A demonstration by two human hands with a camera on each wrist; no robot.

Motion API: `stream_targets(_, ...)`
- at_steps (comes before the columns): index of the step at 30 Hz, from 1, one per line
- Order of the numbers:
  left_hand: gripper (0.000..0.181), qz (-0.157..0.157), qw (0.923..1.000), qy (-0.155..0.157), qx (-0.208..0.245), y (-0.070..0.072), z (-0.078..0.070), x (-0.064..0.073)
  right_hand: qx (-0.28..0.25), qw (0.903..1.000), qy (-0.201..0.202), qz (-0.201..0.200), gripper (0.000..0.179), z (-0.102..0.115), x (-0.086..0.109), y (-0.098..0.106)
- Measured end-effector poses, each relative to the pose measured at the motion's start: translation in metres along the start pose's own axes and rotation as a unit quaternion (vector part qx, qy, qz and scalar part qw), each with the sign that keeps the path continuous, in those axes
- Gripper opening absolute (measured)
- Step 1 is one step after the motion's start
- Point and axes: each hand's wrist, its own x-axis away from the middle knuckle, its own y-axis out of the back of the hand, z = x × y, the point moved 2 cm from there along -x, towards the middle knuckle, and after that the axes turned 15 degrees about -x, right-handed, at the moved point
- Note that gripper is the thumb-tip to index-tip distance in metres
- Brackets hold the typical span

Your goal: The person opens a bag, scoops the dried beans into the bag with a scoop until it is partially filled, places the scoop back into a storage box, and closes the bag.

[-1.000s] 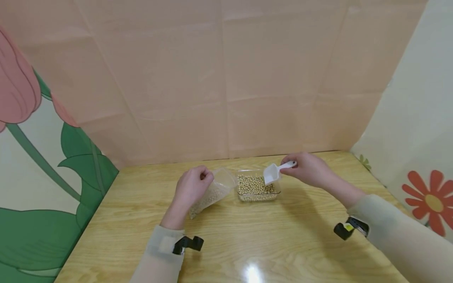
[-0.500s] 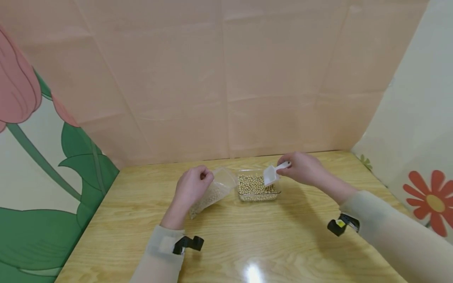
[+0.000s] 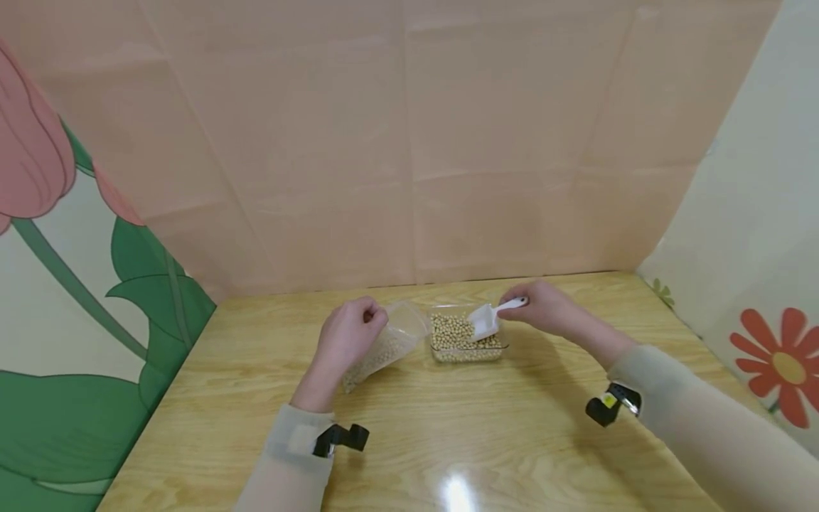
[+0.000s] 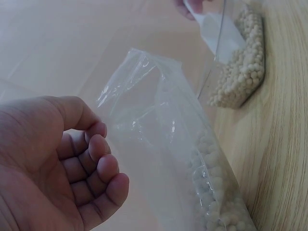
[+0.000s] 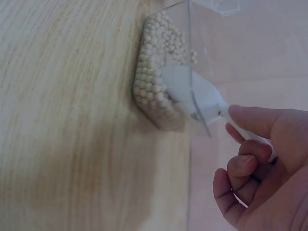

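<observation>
My right hand (image 3: pixel 544 307) holds a white scoop (image 3: pixel 485 321) by its handle, and the scoop's blade dips among the soybeans (image 5: pixel 150 79) at the right side of a clear plastic box (image 3: pixel 467 354). To the left of the box, my left hand (image 3: pixel 348 334) pinches the top edge of a clear plastic bag (image 3: pixel 404 323) between thumb and index finger. Round pale beans (image 4: pixel 214 192) lie in the lower part of the bag. In the left wrist view the bag's mouth stands partly spread, facing the box.
Box and bag stand on a wood-grain table (image 3: pixel 409 441). A pink sheet (image 3: pixel 409 156) hangs behind its back edge. Walls with painted flowers (image 3: pixel 782 366) rise on both sides. Black wrist cameras (image 3: pixel 342 439) are strapped to both sleeves.
My right hand has moved a little left and tipped the scoop, whose blade now sits deeper in the beans. The left hand and the bag have stayed in place.
</observation>
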Motion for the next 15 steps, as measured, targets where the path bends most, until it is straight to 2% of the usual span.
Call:
stream_targets(4,0.022,0.003,1.0000,-0.001,0.000,0.000,0.000,0.001,-0.044,0.9988,-0.022,0.001,0.036,-0.014,0.001,-0.004)
stream_targets(9,0.022,0.002,1.0000,-0.003,-0.001,0.002,0.000,0.002,-0.093,0.9952,-0.032,0.000,0.039,-0.020,0.002,-0.014)
stream_targets(15,0.023,0.002,1.0000,-0.003,0.001,0.002,0.001,0.003,-0.119,0.9922,-0.034,-0.011,0.041,-0.025,0.001,-0.028)
